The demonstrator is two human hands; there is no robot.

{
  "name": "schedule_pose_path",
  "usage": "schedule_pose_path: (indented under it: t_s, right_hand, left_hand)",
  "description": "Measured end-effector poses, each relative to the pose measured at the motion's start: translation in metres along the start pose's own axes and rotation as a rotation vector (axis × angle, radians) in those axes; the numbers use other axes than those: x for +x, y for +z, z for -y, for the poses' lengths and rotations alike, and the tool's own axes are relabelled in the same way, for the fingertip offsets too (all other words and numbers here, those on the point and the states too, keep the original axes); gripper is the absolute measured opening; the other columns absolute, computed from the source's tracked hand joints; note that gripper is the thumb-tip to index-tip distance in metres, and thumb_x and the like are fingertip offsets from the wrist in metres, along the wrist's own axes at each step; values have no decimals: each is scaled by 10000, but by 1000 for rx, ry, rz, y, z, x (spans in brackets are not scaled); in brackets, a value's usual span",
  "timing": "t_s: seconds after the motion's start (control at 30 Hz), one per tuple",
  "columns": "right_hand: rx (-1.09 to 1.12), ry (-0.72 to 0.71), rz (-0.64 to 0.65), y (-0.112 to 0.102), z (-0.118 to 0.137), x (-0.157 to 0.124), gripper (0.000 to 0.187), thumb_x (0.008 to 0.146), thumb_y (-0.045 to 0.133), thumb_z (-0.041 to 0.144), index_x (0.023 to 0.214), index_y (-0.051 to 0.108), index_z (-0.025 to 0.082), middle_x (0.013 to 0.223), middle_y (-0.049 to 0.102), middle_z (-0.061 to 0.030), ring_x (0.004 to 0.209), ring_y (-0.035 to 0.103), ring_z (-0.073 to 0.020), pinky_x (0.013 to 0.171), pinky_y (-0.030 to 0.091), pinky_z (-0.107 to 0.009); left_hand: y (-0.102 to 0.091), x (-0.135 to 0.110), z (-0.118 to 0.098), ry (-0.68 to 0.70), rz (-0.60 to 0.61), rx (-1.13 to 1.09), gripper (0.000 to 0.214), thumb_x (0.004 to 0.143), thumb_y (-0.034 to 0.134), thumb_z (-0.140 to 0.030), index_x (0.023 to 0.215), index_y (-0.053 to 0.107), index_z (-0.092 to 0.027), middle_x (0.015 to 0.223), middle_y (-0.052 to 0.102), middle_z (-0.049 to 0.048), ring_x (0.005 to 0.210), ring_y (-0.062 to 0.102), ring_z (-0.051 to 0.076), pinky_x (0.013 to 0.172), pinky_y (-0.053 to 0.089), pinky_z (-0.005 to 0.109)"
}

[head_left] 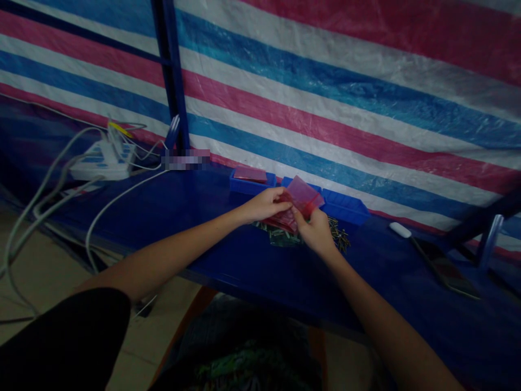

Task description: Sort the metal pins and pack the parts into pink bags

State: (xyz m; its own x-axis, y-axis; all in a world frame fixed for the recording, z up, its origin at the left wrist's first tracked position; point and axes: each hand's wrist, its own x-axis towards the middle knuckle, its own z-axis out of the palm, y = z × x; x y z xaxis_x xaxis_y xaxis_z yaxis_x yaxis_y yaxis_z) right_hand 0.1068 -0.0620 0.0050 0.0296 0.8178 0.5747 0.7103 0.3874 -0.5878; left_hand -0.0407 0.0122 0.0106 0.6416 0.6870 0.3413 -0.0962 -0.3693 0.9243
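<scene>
My left hand [266, 205] and my right hand [316, 229] meet above the blue table, both closed on red translucent plastic bags [301, 194]. The left fingers pinch the bags from the left side, the right thumb and fingers from the lower right. How many bags are held I cannot tell. Under and beside my hands lie small clear packets [284, 237] and, to the right, a loose heap of brass-coloured screws [341, 237]. Just behind the hands stand blue bins; the left bin [248, 186] holds a flat stack of red bags [250, 173].
A white power strip [101, 163] with several cables lies at the left of the blue table [163, 209]. To the right are a smartphone [443, 266] and a small white object [400, 230]. Blue metal posts and a striped plastic sheet [325, 108] stand behind.
</scene>
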Motion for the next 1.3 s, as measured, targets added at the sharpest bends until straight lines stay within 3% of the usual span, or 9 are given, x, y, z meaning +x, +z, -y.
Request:
schedule_pose_path:
  t_s: [0.2, 0.4, 0.53, 0.67, 0.73, 0.87, 0.97, 1.1, 1.3]
  right_hand:
    - [167, 89, -2, 3, -10, 4, 308, 770, 556, 424, 865, 654, 147, 685, 664, -40, 567, 560, -168, 572, 442, -291]
    - [295, 132, -6, 3, -9, 6, 283, 745, 565, 409, 824, 642, 149, 670, 659, -30, 561, 552, -162, 560, 440, -282]
    - [64, 77, -73, -2, -10, 6, 213, 773, 528, 370, 727, 594, 173, 618, 608, -19, 545, 514, -154, 539, 397, -272]
    - [-217, -86, -218, -9, -11, 6, 175, 793, 519, 313, 671, 551, 191, 641, 540, -18, 593, 483, -162, 584, 384, -291]
    - [-257, -149, -250, -11, -10, 6, 169, 803, 514, 286, 665, 559, 197, 658, 513, -17, 621, 477, -166, 606, 392, -296]
    - [-272, -235, -199, -12, -6, 2, 174, 810, 486, 210, 828, 658, 199, 731, 529, -36, 717, 511, -190, 672, 424, -316]
    - [-273, -264, -121, -9, -7, 1, 278, 758, 473, 133, 926, 684, 198, 782, 534, -54, 782, 523, -211, 708, 440, -341]
    - [-190, -240, -54, -7, -10, 2, 396, 739, 441, 91, 1035, 674, 212, 837, 526, -64, 825, 525, -217, 767, 459, -369]
    - [-19, -88, -90, -6, -9, 6, 267, 823, 461, 249, 927, 697, 178, 799, 579, -60, 770, 553, -199, 745, 460, -356]
  left_hand:
    - [-6, 3, 8, 72, -93, 131, 164, 766, 596, -253, 885, 566, -143, 831, 653, 51, 743, 616, 136, 689, 482, 263]
    - [-4, 2, 6, 61, -138, 122, 144, 786, 586, -238, 891, 559, -143, 821, 643, 43, 737, 608, 129, 677, 484, 259]
    - [-7, 4, 8, 4, -239, 207, 132, 811, 576, -266, 868, 556, -149, 782, 614, 27, 695, 582, 118, 619, 472, 245]
    - [-15, 8, 15, -114, -307, 203, 250, 859, 531, -404, 835, 574, -158, 680, 578, 30, 566, 547, 114, 483, 425, 232]
    - [-20, 9, 16, -161, -253, 122, 404, 895, 423, -514, 792, 584, -159, 612, 577, 43, 504, 538, 116, 443, 408, 238]
    - [-25, 7, 10, -151, 53, -76, 658, 900, 221, -636, 751, 631, -143, 597, 635, 108, 517, 586, 145, 461, 451, 257]
    - [-25, 4, 4, -163, 107, -122, 516, 918, 342, -527, 832, 666, -134, 712, 686, 125, 622, 638, 174, 549, 505, 287]
    - [-19, 3, 2, -176, -65, -165, 125, 802, 563, -180, 863, 664, -137, 836, 702, 92, 703, 646, 161, 644, 516, 287]
    - [-10, 3, -3, 42, -215, 0, 187, 834, 510, -175, 974, 631, -144, 906, 688, 65, 793, 632, 145, 714, 496, 276]
